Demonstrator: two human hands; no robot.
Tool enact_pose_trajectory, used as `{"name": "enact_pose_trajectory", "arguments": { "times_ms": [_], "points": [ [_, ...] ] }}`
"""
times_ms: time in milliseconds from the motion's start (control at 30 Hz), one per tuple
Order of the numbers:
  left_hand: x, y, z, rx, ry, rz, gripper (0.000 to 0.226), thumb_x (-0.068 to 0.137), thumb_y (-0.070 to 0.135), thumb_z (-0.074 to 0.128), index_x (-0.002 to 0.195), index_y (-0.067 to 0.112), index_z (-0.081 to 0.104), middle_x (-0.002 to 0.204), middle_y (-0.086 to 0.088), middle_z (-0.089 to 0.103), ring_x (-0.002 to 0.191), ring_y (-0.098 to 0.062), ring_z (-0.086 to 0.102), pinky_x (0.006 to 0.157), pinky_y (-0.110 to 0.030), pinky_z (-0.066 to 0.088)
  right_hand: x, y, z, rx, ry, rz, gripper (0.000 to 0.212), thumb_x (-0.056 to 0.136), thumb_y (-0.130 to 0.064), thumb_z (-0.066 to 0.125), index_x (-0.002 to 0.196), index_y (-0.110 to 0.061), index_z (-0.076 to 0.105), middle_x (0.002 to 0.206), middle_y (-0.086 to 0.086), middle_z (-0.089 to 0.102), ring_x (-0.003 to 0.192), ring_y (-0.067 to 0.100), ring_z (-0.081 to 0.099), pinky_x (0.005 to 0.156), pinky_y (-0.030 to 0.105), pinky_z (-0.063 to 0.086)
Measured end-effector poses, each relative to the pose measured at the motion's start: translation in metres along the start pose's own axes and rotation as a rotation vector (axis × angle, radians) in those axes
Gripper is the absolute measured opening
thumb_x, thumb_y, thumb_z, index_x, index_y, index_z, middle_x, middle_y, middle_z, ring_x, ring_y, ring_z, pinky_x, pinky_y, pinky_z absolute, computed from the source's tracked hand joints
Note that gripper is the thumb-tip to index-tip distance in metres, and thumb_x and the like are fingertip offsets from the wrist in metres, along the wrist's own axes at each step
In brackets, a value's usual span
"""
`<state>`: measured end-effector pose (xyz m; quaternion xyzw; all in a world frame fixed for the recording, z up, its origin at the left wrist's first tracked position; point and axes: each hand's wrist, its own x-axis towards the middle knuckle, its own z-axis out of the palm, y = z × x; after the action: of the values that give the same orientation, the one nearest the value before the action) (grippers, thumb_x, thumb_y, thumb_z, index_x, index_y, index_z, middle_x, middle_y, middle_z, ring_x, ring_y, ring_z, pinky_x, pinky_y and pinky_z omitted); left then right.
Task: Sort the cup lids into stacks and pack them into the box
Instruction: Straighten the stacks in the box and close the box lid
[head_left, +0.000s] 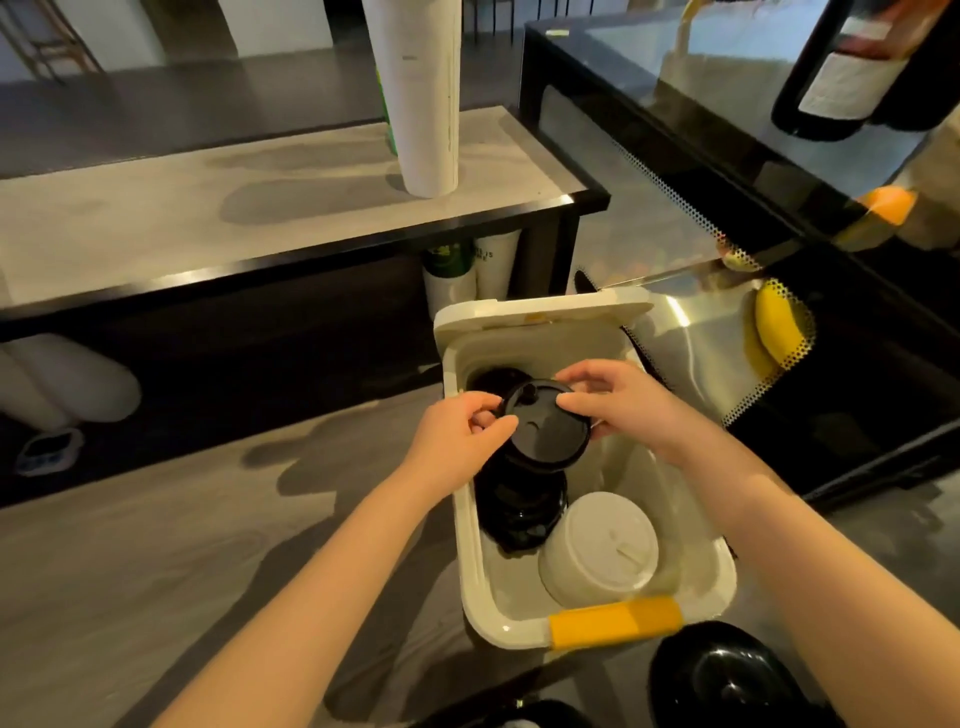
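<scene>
Both hands pinch 1 round black lid (545, 426) over the white box (722, 577): left hand (457, 436), right hand (623, 405). It hides part of the glossy black stack (519, 512) beside the white lids (602, 545).

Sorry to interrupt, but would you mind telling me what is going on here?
A person's left hand and right hand pinch a black lid by its rim, over the open white box. Inside the box lie a stack of black lids and a stack of white lids. More loose black lids wait outside.
</scene>
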<state>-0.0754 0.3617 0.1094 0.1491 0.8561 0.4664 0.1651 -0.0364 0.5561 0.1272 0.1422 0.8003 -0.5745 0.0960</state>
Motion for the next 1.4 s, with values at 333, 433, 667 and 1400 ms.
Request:
{"name": "enact_pose_trajectory", "arguments": {
  "times_ms": [333,433,667,1400],
  "points": [
    [0.038,0.010,-0.005,0.244,0.183,-0.046,0.027,0.092,0.027,0.055,0.112,0.010,0.063,0.084,0.000,0.063,0.076,-0.009,0.055,0.071,-0.022,0.041,0.050,0.003,0.016,-0.038,0.137,0.013,0.043,0.085,-0.015,0.068,0.126,-0.015,0.056,0.108,0.006,0.054,0.078,0.020,0.062,0.053,0.023,0.056],
    [0.037,0.005,-0.008,0.284,0.271,-0.027,0.034,0.090,0.028,0.057,0.120,0.011,0.059,0.106,-0.003,0.060,0.090,-0.013,0.055,0.074,-0.024,0.042,0.063,0.005,0.016,0.102,0.160,0.112,0.046,0.085,-0.009,0.067,0.129,-0.008,0.053,0.110,0.008,0.055,0.091,0.028,0.062,0.050,0.021,0.055],
    [0.028,-0.018,-0.009,0.129,0.149,-0.181,0.052,0.093,0.030,0.054,0.140,0.012,0.040,0.129,-0.006,0.055,0.108,-0.015,0.053,0.078,-0.022,0.041,0.079,0.010,0.028,0.167,0.174,0.226,0.046,0.083,-0.008,0.070,0.126,-0.007,0.054,0.122,0.015,0.056,0.104,0.034,0.061,0.054,0.025,0.057],
    [0.013,-0.030,-0.012,0.014,-0.001,-0.144,0.053,0.093,0.028,0.053,0.143,0.024,0.034,0.110,0.006,0.052,0.095,-0.007,0.049,0.068,-0.016,0.038,0.033,0.021,0.015,-0.042,-0.157,0.118,0.028,0.084,-0.003,0.065,0.110,-0.014,0.062,0.084,0.003,0.051,0.073,0.015,0.059,0.060,0.023,0.057]
  ]
}}
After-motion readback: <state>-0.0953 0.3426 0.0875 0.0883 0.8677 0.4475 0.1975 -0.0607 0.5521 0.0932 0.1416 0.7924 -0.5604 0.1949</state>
